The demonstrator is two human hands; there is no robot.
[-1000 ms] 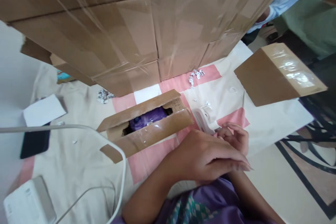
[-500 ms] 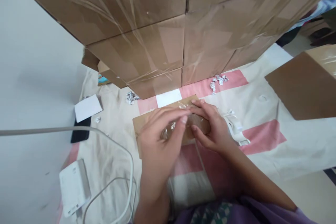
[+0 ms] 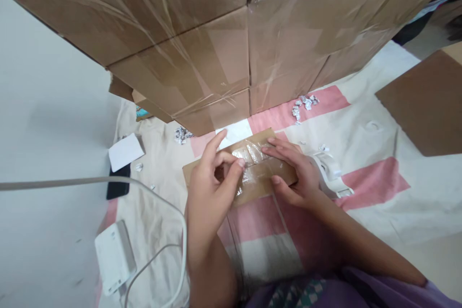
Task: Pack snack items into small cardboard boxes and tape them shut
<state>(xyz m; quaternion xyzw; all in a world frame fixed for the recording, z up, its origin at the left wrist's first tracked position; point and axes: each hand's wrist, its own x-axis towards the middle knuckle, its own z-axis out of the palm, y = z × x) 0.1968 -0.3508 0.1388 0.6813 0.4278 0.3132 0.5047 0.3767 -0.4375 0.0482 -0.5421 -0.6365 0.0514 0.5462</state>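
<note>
Lying well in from the left edge of the cloth [image 3: 375,221], the carton [image 3: 260,179] carries glossy tape [image 3: 249,150]. Fingers apart, the right hand [image 3: 305,173] rests on it; whether the left hand [image 3: 211,192] pinches anything, I cannot tell. Uneven pulling could wrinkle the tape.

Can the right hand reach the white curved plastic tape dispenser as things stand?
Likely yes: the dispenser lies close beside the right hand, with nothing visible between them, though that hand rests on the brown taped cardboard box.
</note>
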